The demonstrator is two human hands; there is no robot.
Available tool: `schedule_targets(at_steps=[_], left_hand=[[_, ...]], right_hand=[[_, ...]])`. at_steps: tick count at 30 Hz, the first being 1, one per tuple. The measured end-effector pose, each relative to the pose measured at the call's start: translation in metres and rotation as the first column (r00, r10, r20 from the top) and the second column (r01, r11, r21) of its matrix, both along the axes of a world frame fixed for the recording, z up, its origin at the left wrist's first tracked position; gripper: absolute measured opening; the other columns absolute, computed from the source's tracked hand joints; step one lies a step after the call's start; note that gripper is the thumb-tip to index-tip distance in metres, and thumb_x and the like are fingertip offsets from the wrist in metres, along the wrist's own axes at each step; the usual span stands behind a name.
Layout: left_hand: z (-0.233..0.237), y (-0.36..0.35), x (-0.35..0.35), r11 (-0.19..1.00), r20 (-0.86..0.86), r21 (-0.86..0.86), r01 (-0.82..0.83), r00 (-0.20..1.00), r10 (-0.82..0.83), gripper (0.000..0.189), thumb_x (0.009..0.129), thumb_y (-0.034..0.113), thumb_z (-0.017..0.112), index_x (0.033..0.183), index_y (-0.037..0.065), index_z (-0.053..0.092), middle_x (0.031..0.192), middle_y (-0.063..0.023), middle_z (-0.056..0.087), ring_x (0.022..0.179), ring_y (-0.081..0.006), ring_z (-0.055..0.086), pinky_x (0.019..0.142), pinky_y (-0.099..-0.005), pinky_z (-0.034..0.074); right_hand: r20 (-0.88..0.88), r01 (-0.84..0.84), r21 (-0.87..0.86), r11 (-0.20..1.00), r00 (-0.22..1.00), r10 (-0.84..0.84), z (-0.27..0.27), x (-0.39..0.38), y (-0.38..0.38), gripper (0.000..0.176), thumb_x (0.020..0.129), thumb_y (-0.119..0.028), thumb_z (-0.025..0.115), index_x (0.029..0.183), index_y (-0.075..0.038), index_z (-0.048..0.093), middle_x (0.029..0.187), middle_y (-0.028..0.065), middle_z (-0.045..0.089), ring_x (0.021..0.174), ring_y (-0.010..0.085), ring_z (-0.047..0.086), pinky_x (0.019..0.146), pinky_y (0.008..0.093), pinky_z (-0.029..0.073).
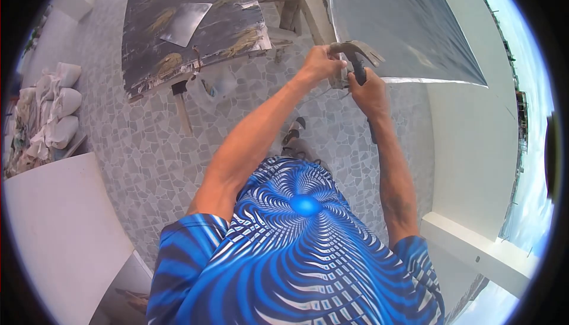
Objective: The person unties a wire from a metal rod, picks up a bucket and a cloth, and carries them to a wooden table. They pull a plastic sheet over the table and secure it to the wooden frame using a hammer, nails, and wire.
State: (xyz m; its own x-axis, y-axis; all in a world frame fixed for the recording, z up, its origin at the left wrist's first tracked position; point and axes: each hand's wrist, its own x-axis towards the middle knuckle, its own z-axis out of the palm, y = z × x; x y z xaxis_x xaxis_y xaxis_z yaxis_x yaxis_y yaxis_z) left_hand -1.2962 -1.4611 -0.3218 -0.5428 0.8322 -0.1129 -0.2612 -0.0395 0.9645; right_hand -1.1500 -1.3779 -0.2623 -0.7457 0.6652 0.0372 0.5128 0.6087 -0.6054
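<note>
My right hand (371,94) is wrapped around the dark handle of a claw hammer (359,52), near its head. The hammer's head and claw show just above my fist. Close by on the left, my left hand (320,64) is closed in a pinch at the end of a wooden beam (316,8), right next to the hammer head. What its fingers hold is too small or hidden to make out. A dark grey sheet (397,23) with a pale edge lies along the beam's right side, its lower edge just above my right hand.
At the upper left stands a worktable (139,52) with a dark, stained top and a shiny metal piece (186,24) on it. Filled white sacks (62,109) are piled at far left. A white wall (471,147) runs along the right. Stone-patterned tiles (160,165) cover the floor.
</note>
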Motion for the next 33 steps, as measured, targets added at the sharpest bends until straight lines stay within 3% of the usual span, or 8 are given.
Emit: schedule_targets(at_steps=[1, 4, 13, 17, 24, 28, 31, 33], left_hand=[[-0.005, 0.002, -0.001, 1.0, -0.048, -0.007, -0.018, 0.999, 0.017, 0.035, 0.081, 0.009, 0.075, 0.114, -0.003, 0.068, 0.089, -0.0084, 0.068, 0.082, -0.0143, 0.065, 0.074, -0.0299, 0.053], [-0.021, 0.009, 0.0, 0.997, -0.17, -0.045, -0.069, 0.984, 0.061, 0.033, 0.079, 0.013, 0.077, 0.106, -0.004, 0.068, 0.087, -0.0111, 0.068, 0.081, -0.0169, 0.066, 0.074, -0.0318, 0.053], [-0.007, 0.012, 0.004, 0.992, -0.229, -0.125, 0.007, 0.973, -0.036, 0.029, 0.081, 0.013, 0.075, 0.099, -0.006, 0.063, 0.086, -0.012, 0.067, 0.079, -0.0179, 0.066, 0.071, -0.0322, 0.053], [0.037, -0.006, 0.018, 0.988, -0.159, -0.148, 0.034, 0.986, -0.058, 0.025, 0.083, 0.011, 0.074, 0.099, -0.005, 0.063, 0.084, -0.0086, 0.066, 0.076, -0.014, 0.063, 0.066, -0.0289, 0.05], [0.052, -0.01, 0.031, 0.976, -0.146, -0.187, 0.107, 0.98, -0.135, 0.019, 0.085, 0.011, 0.073, 0.096, -0.003, 0.064, 0.078, -0.0027, 0.063, 0.069, -0.0074, 0.056, 0.059, -0.0234, 0.044], [0.065, -0.005, 0.02, 0.944, -0.126, -0.242, 0.224, 0.958, -0.259, 0.021, 0.087, 0.015, 0.074, 0.096, -0.001, 0.064, 0.078, -0.0016, 0.064, 0.067, -0.006, 0.053, 0.058, -0.0221, 0.041], [0.061, 0.006, 0.009, 0.922, -0.093, -0.229, 0.311, 0.936, -0.339, 0.021, 0.086, 0.016, 0.074, 0.092, 0.0, 0.063, 0.077, -0.0025, 0.064, 0.063, -0.005, 0.05, 0.053, -0.0218, 0.037], [0.05, 0.01, 0.006, 0.907, -0.073, -0.21, 0.364, 0.919, -0.386, 0.02, 0.085, 0.015, 0.075, 0.089, -0.001, 0.062, 0.075, -0.0033, 0.064, 0.063, -0.0059, 0.051, 0.053, -0.0228, 0.039]], right_hand=[[-0.016, 0.001, 0.004, 1.0, 1.0, -0.001, -0.005, 0.0, 0.0, 0.024, 0.088, -0.023, 0.065, 0.096, 0.0, 0.064, 0.089, 0.0215, 0.068, 0.088, 0.04, 0.066, 0.077, 0.0444, 0.05], [-0.087, -0.033, 0.173, 0.984, 0.995, 0.049, -0.021, 0.002, 0.004, 0.016, 0.09, -0.015, 0.068, 0.091, 0.001, 0.065, 0.072, 0.0112, 0.069, 0.066, 0.0185, 0.069, 0.063, 0.0328, 0.052], [-0.107, 0.042, -0.008, 0.999, 0.993, -0.042, -0.029, 0.019, 0.012, 0.016, 0.091, -0.015, 0.068, 0.092, 0.001, 0.064, 0.074, 0.0083, 0.071, 0.069, 0.0146, 0.07, 0.065, 0.0292, 0.051], [-0.14, 0.078, -0.227, 0.971, 0.984, -0.112, 0.017, 0.031, -0.01, 0.013, 0.09, -0.012, 0.068, 0.091, 0.0, 0.064, 0.074, 0.0079, 0.07, 0.071, 0.0143, 0.07, 0.065, 0.0289, 0.051], [-0.15, 0.144, -0.085, 0.986, 0.976, -0.156, 0.022, 0.047, -0.021, 0.013, 0.087, -0.011, 0.07, 0.086, 0.001, 0.065, 0.071, 0.0111, 0.068, 0.066, 0.0197, 0.067, 0.063, 0.0337, 0.05], [-0.164, 0.239, -0.083, 0.967, 0.954, -0.25, 0.02, 0.042, -0.023, 0.024, 0.084, -0.019, 0.072, 0.093, 0.002, 0.065, 0.08, 0.0208, 0.066, 0.075, 0.0382, 0.065, 0.067, 0.0453, 0.049], [-0.185, 0.298, 0.152, 0.943, 0.945, -0.269, 0.014, 0.035, -0.02, 0.015, 0.087, -0.013, 0.069, 0.087, 0.001, 0.065, 0.074, 0.0136, 0.069, 0.068, 0.0244, 0.069, 0.064, 0.0367, 0.05], [-0.058, 0.374, 0.045, 0.926, 0.927, -0.371, 0.017, 0.035, -0.018, 0.017, 0.087, -0.016, 0.069, 0.088, 0.001, 0.065, 0.073, 0.0129, 0.07, 0.068, 0.0232, 0.07, 0.064, 0.036, 0.051]])
